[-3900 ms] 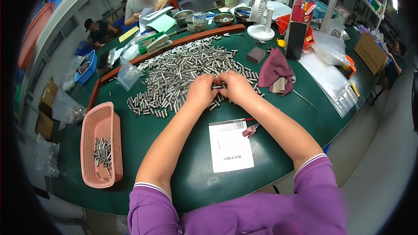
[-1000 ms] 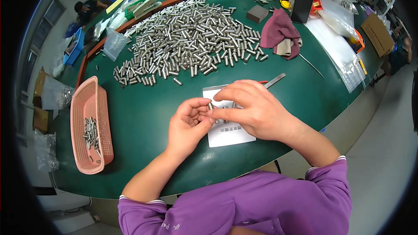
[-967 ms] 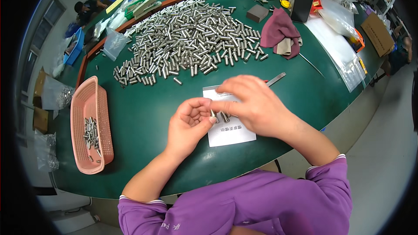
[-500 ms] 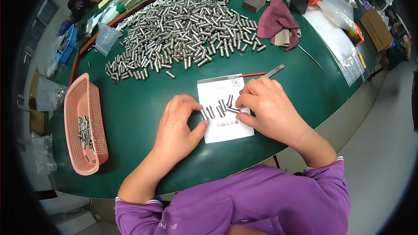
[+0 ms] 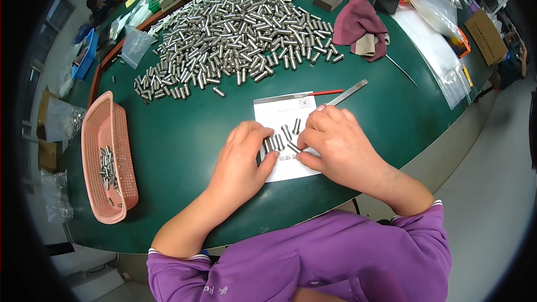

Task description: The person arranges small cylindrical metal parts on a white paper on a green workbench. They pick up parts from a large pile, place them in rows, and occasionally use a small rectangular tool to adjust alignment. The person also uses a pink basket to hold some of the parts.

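Three metal pins (image 5: 272,144) are packed closer together on the white paper (image 5: 284,109) than half a second ago, with left fingers shifted right. They're bracketed at the left hand (image 5: 240,151), thumb and fingers spread; firm grip can't be confirmed. Long axes are laid roughly near-far. Slanted pin (image 5: 293,147) to their right is angled far-left to near-right, at the right hand's fingertips, right hand (image 5: 340,140) nearer; pinch can't be told. Two loose pins (image 5: 287,132) are spaced just beyond it.
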Available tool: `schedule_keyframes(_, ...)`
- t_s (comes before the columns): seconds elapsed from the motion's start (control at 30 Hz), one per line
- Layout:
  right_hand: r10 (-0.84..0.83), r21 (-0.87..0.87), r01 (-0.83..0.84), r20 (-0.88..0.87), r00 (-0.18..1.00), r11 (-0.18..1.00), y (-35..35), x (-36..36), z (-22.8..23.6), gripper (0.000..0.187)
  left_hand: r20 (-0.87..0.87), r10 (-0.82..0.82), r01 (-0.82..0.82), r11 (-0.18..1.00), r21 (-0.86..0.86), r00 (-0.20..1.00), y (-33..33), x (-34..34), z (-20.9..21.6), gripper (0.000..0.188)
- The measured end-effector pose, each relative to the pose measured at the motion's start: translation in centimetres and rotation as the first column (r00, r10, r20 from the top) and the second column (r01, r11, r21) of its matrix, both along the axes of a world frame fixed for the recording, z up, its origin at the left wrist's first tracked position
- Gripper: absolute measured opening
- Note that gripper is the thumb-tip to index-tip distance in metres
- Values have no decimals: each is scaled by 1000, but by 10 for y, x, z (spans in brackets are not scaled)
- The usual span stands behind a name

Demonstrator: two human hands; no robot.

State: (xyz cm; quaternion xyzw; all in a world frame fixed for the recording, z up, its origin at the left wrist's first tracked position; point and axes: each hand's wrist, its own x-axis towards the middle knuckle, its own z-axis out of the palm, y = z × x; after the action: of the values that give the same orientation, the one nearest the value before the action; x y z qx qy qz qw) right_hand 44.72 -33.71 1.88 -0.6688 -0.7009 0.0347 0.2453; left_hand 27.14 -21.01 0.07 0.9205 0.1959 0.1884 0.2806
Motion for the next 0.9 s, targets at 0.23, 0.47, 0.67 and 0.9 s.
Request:
schedule_keyframes(0.23,14,31,-13,-37,999,999,5,-4,-3,18,-57,30,-31,999,-19,998,-7,-6,7,31)
schedule_keyframes(0.47,66,40,-64,-54,996,997,12,-7,-5,25,-102,49,-56,996,-63,994,-7,-8,6,29)
schedule_keyframes(0.67,153,14,-152,-31,988,988,8,-9,-9,28,-72,2,-1,1000,20,997,-9,-8,9,21)
schedule_keyframes(0.9,183,14,-182,-94,979,983,-3,-7,-9,21,-203,24,-47,993,-112,979,-15,-11,17,25)
